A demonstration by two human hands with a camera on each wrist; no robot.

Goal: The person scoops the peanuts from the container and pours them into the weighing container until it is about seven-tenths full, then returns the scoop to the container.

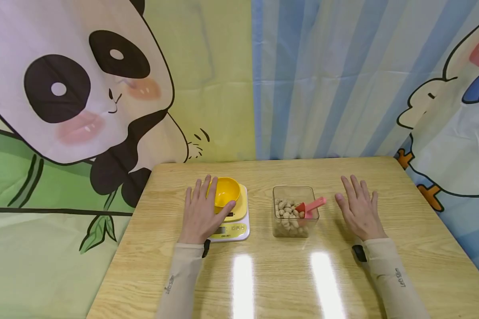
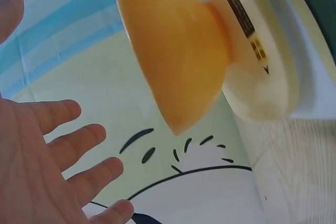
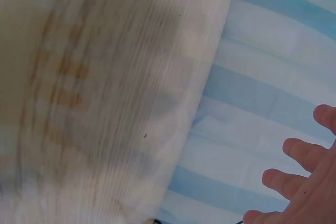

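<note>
The fingers of the left hand [image 1: 201, 215] are spread and straightened, with nothing grasped, and in the left wrist view a gap is seen between them and the yellow bowl [image 1: 228, 192]. The bowl is set on a kitchen scale [image 1: 242, 229], beside those fingers; both are partly covered by the hand in the head view. The fingers of the right hand [image 1: 359, 212] are likewise spread and released, over the table [image 1: 279, 283]. Between the two sets of fingers, a clear box [image 1: 289, 233] is placed on the table. Peanuts [image 1: 286, 210] are contained in it, and a red scoop [image 1: 315, 204] is rested among them, its handle pointed past the rim toward the right fingers. Beyond all the fingertips, the far side of the table is backed by a curtain [image 1: 311, 88], printed with blue stripes ahead of the right fingers and a panda [image 1: 97, 97] ahead and left of the left ones.
</note>
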